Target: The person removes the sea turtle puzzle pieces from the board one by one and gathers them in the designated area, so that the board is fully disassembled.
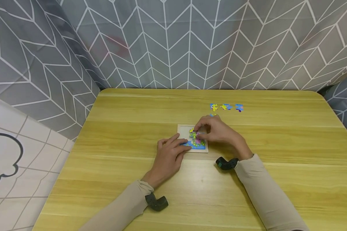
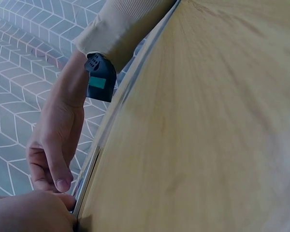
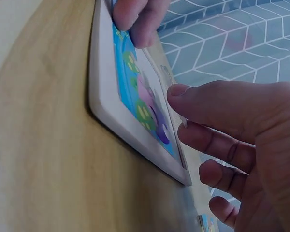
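A jigsaw puzzle board (image 1: 196, 152) with a pale raised frame lies on the table. Its lower part holds joined blue, green and pink puzzle pieces (image 1: 198, 146). Fingers spread, my left hand (image 1: 170, 155) rests on the board's left side, fingertips on the blue pieces. Over the upper right of the board is my right hand (image 1: 219, 130), its thumb and index finger pinching a puzzle piece (image 3: 184, 123). Only a thin pale edge of that piece shows in the right wrist view; the fingers hide the rest. In the left wrist view the board (image 2: 89, 179) appears edge-on.
Beyond the right hand lie loose puzzle pieces: a yellow and blue one (image 1: 213, 107), another (image 1: 226, 106), and a blue one with purple (image 1: 239, 107). One more piece (image 1: 213, 115) is partly covered by the right hand. A grey patterned curtain (image 1: 179, 45) hangs behind the table.
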A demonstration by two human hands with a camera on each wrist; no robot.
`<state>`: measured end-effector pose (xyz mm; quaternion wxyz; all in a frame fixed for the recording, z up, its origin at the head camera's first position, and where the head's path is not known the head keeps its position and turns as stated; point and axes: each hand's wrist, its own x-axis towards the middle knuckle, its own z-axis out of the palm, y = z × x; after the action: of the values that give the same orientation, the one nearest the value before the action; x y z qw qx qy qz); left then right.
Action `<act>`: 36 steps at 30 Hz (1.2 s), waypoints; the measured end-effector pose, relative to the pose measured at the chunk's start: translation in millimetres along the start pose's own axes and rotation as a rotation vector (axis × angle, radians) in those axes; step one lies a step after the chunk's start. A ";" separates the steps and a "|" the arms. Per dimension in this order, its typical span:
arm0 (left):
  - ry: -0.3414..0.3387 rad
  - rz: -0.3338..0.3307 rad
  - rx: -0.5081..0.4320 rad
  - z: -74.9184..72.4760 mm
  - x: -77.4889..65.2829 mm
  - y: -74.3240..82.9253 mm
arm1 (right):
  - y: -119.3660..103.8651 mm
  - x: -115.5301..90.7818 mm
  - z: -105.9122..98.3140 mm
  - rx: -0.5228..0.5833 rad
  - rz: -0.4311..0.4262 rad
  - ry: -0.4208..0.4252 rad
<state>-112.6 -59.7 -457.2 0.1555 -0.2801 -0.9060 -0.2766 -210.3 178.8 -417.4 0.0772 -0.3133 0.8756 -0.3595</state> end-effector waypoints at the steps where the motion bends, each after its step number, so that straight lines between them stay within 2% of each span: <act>1: -0.001 -0.001 0.001 -0.2 0.1 0.0 | -0.2 -0.2 -1.1 0.001 0.002 0.003; 9: 0.007 -0.001 0.007 -1.4 -0.2 -0.4 | 5.4 -4.5 -14.1 0.008 0.066 0.043; 17: 0.015 0.000 -0.013 -1.6 0.0 -0.2 | 27.5 -17.7 -37.0 0.055 0.124 0.139; 27: 0.022 0.005 -0.017 0.0 -0.7 -0.9 | 45.9 -37.9 -56.6 0.042 0.312 0.232; 36: 0.023 0.007 -0.022 2.0 -1.4 -1.1 | 59.7 -49.3 -59.7 0.060 0.333 0.221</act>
<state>-112.4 -59.8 -459.8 0.1637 -0.2817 -0.9001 -0.2892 -222.2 275.8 -418.7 0.0483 -0.1201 0.9073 -0.4001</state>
